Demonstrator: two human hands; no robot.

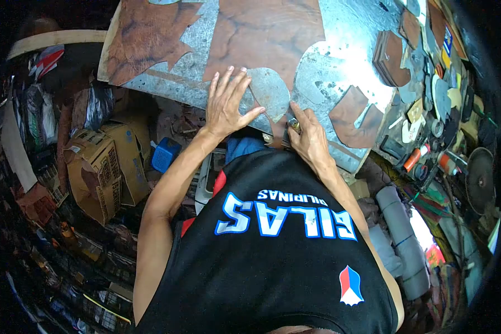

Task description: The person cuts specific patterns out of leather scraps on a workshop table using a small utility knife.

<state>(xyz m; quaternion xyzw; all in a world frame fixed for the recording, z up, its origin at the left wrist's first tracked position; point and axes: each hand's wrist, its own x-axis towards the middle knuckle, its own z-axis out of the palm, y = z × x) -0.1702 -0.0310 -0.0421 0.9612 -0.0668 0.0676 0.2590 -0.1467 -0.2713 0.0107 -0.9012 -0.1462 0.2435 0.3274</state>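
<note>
A brown, dark-veined leather sheet (264, 36) lies on a metal-topped worktable (186, 92). On its near edge rests a grey rounded template (270, 89). My left hand (226, 103) is open and flat, fingers spread over the leather and the template's left side, thumb toward its lower part. Close by the template's right edge, my right hand (308, 136) is closed around a short tool with a brass-coloured handle (295, 124), which looks like a cutting knife. Its blade is hard to make out.
Cut leather pieces (355, 114) and a leather stack (389, 58) lie to the right. Another leather sheet (145, 42) is at the left. Several templates (441, 97) and an orange bottle (413, 160) crowd the far right. Cardboard boxes (97, 172) and a blue container (165, 155) stand below left.
</note>
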